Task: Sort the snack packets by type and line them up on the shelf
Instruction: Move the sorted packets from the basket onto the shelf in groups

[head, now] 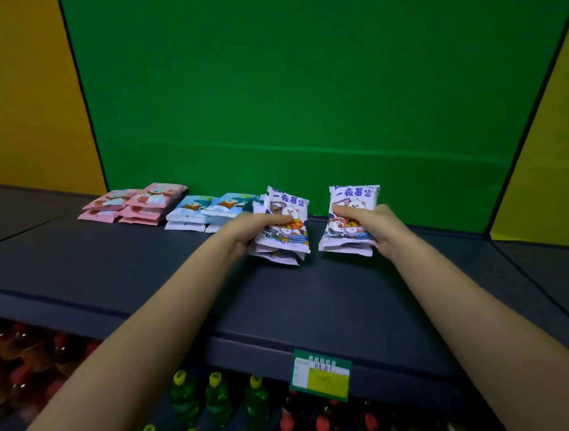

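- The fingers [276,219] of the left hand [252,228] are curled round a white bundle [290,212] of snack packets, thumb across the printed front, just right of the frame's centre. The fingers [346,213] of the right hand [375,227] grip a second white bundle [356,194] the same way, a little further right. The two bundles are apart and tilted back. Whether their lower edges touch the shelf cannot be told.
- A green back wall [301,83] fills the upper middle of the frame.
- The dark grey shelf [140,266] runs across the whole middle, with both bare forearms reaching over its front edge.
- Yellow panels [24,83] stand at the upper left and upper right.
- Bottles [218,398] with green bodies and yellow caps sit below the shelf at bottom centre. Beside them are red ones at lower left and dark ones at lower right.
- Pink packets [134,202] lie in two short stacks at the back of the shelf, left of centre.
- Blue packets [207,207] lie in two stacks just right of the pink ones, and the left hand's bundle overlaps their right end.
- A green and yellow price tag [321,376] hangs on the shelf's front edge, lower centre-right.
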